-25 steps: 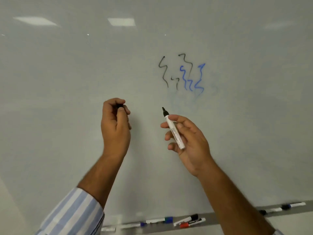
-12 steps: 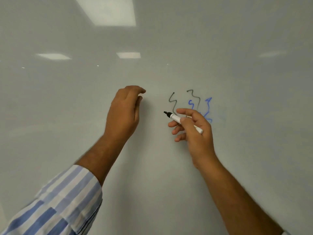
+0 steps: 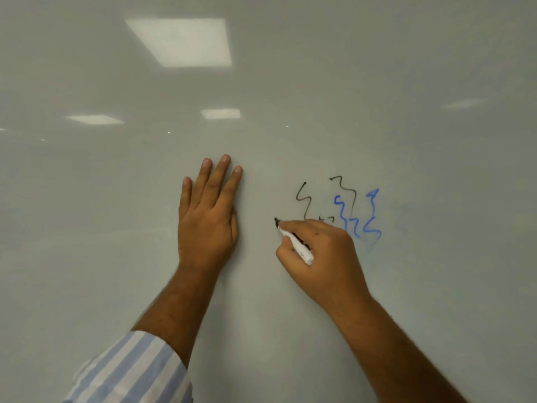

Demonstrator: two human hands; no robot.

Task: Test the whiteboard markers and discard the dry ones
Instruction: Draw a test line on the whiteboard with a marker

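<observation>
Left hand (image 3: pixel 207 219) lying flat on glossy white whiteboard (image 3: pixel 116 228), fingers straight and together, holding nothing. Right hand (image 3: pixel 322 254) gripping white-barrelled black-tipped marker (image 3: pixel 296 242), fingers curled round barrel, tip touching board just left of black squiggles (image 3: pixel 303 200). Blue squiggles (image 3: pixel 372 216) sitting right of black ones, partly hidden by right hand. Blue-and-white striped sleeve (image 3: pixel 133 370) covering left forearm.

Marker (image 3: pixel 296 242) barrel mostly hidden inside right hand (image 3: pixel 322 257); black squiggle (image 3: pixel 325 219) partly covered by knuckles; sleeve (image 3: pixel 130 370) cut off at near edge.
</observation>
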